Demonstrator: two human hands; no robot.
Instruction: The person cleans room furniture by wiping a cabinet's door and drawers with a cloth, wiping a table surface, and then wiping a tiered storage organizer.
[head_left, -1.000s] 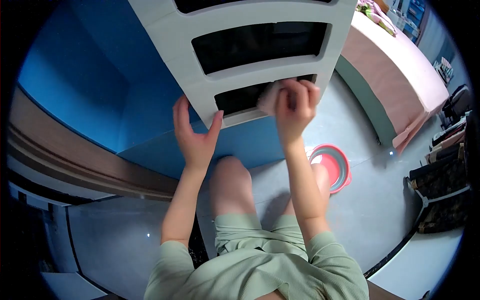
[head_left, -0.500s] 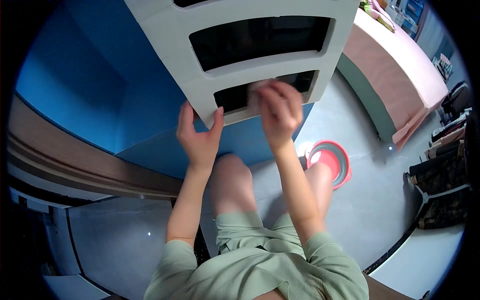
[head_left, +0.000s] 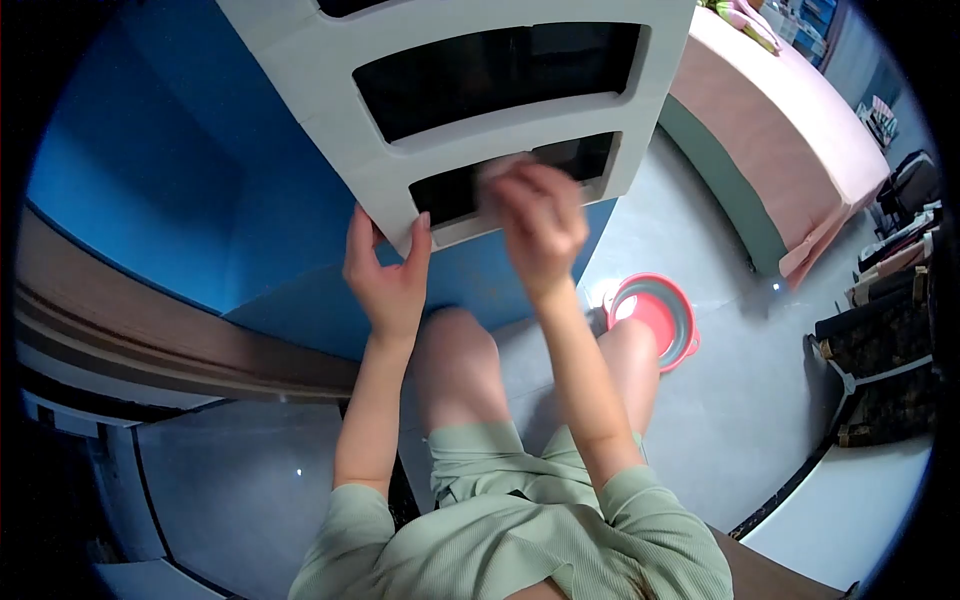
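Note:
A white cabinet door with dark panes stands open in the upper middle of the view. My left hand grips its lower left corner, thumb on the front and fingers round the edge. In front of the lowest dark pane is my right hand, blurred by motion, its fingers bent around a pale, crumpled cloth. Most of the cloth is hidden by the fingers. Whether it presses on the glass or the white frame is hard to see.
A blue cabinet interior lies to the left, with a brown wooden edge below it. A pink and grey basin sits on the grey floor near my knee. Beyond are a pink-covered bed and hanging clothes.
The door and both hands sit slightly further left in view, as do the basin and bed. My right hand still moves at the lowest pane; my left keeps its grip on the corner.

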